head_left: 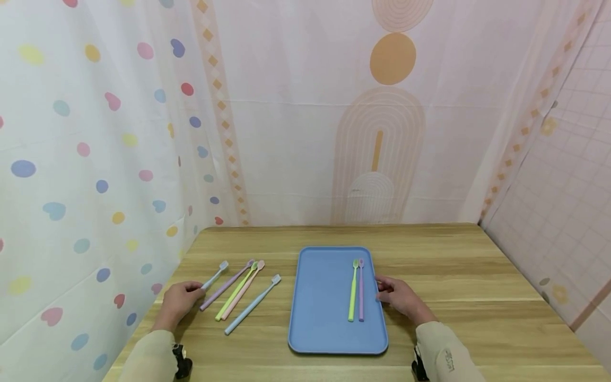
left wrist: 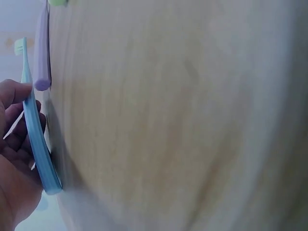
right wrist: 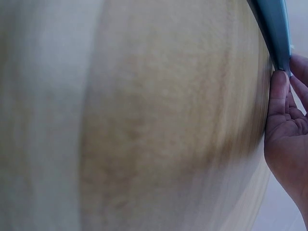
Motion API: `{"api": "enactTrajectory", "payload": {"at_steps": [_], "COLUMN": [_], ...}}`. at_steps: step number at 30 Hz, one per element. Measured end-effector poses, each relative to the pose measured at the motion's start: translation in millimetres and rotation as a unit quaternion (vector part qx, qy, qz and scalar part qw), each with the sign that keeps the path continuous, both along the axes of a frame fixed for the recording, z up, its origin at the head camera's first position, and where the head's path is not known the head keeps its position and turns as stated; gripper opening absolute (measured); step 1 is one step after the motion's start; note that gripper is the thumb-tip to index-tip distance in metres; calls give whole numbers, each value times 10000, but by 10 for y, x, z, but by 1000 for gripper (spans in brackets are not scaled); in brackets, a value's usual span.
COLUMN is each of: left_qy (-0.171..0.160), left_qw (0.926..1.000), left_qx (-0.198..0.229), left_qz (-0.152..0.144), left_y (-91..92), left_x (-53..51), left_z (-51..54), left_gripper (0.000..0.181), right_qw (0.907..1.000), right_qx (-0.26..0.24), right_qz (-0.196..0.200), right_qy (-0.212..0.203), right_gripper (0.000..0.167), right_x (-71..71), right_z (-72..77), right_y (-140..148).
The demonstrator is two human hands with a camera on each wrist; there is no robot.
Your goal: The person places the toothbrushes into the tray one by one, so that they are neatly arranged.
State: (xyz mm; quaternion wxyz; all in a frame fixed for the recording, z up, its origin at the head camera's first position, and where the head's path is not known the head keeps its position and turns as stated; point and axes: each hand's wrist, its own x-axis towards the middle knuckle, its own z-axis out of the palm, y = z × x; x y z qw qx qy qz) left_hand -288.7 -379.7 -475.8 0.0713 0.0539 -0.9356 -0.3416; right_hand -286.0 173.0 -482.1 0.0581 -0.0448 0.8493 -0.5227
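At the left of the table, my left hand [head_left: 178, 303] pinches a light blue toothbrush [head_left: 217, 273] by its handle. The left wrist view shows thumb and fingers round that toothbrush [left wrist: 34, 127], its tail end low near the wood. My right hand [head_left: 403, 300] grips the right rim of a blue tray [head_left: 317, 302], thumb on the outer side in the right wrist view. Inside the tray, a yellow-green toothbrush [head_left: 352, 297] and a purple toothbrush [head_left: 361, 297] lie side by side, heads away from me.
Between my left hand and the tray lie a purple toothbrush [head_left: 223, 289], a yellow-green toothbrush [head_left: 235, 297], a pink toothbrush [head_left: 244, 292] and another light blue toothbrush [head_left: 253, 305]. They rest on the wooden table [head_left: 444, 254]. Patterned curtains [head_left: 286, 132] hang behind it and at both sides.
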Motion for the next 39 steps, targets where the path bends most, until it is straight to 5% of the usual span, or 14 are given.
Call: {"api": "enactTrajectory", "payload": {"at_steps": [12,20,39], "left_qy": [189,451,611], "left_qw": [9994,9976,9860], "left_qx": [282,512,1529], "left_qz": [66,-78,280], "left_y": [172,457,1175], "left_x": [-95,-220,-393], "left_z": [171,260,365], "left_gripper": [32,30,25], "right_qw": [10000,9999,9999], "right_qx": [-34,-74,-87], "right_qz": [-9,27,97], "right_qy": [-65,-77,-10], "right_gripper": [52,52,52], "right_x": [-5,11,-7], "right_z": [1,28,-4], "right_y": [27,17,13]}}
